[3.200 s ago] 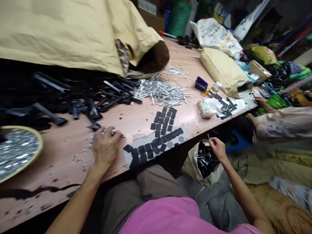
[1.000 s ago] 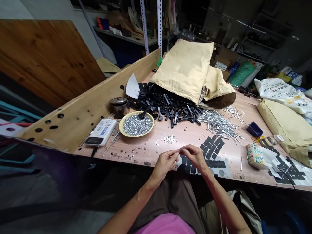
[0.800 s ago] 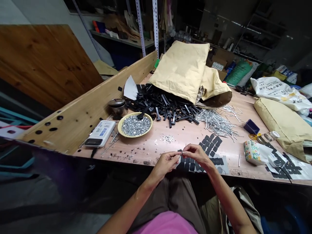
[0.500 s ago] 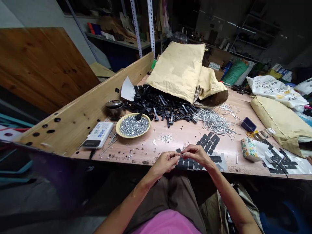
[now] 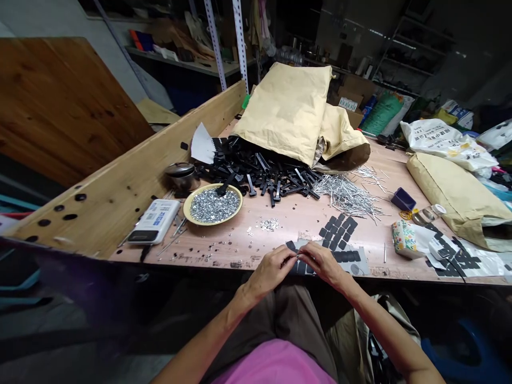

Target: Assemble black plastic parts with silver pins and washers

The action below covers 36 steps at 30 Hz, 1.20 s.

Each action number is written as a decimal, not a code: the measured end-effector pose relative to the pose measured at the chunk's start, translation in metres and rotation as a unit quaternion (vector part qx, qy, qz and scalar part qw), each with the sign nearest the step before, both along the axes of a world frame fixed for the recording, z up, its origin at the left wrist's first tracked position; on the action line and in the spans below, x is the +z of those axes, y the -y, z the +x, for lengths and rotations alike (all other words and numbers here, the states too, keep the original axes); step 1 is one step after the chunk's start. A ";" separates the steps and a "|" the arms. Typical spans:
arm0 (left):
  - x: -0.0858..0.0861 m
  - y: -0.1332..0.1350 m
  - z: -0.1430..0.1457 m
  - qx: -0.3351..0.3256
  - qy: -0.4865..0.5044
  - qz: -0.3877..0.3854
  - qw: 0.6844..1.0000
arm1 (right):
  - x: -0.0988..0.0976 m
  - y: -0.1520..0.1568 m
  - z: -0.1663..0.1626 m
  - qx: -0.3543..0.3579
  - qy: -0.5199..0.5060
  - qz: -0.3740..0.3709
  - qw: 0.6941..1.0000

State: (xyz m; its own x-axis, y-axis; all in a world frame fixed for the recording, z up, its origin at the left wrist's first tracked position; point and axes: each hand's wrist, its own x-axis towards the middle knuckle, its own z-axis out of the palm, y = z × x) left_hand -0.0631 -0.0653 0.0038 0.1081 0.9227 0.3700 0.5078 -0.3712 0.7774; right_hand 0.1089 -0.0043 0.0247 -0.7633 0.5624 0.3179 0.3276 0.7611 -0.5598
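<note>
My left hand [image 5: 274,269] and my right hand [image 5: 322,261] meet over the front edge of the table, fingertips pinched together. Something small and thin sits between them, but the fingers hide most of it and I cannot make out its kind. Beneath and behind my hands lie black rounded pads [image 5: 338,232], some on a grey sheet [image 5: 363,261]. Small silvery washers [image 5: 270,224] are spread on the tabletop ahead of my left hand. A yellow bowl [image 5: 192,217] full of small shiny metal pieces stands farther left, a black scoop [image 5: 224,186] resting in it.
Black plastic parts [image 5: 256,170] spill from a large paper sack [image 5: 284,112]. Thin metal rods [image 5: 348,194] are heaped beside them. A white power bank-like device [image 5: 156,221] lies left, near a wooden side board [image 5: 120,181]. Rightward are a blue box [image 5: 403,199], a jar [image 5: 428,214] and a flowered box [image 5: 404,240].
My fingertips have drawn closer together, with the right hand's fingers now curled lower around the small piece. The whole view has shifted slightly, so the table appears farther left and higher.
</note>
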 end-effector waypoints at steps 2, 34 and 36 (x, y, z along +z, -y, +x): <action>-0.001 0.001 0.000 -0.012 -0.014 0.014 1.000 | 0.001 0.001 0.002 0.013 0.022 0.018 1.000; 0.002 0.001 0.016 -0.009 0.185 -0.169 0.968 | 0.004 -0.003 0.019 0.020 -0.002 0.007 1.000; -0.003 0.003 0.019 0.017 0.106 -0.055 0.993 | 0.004 -0.002 0.018 -0.012 -0.008 -0.026 1.000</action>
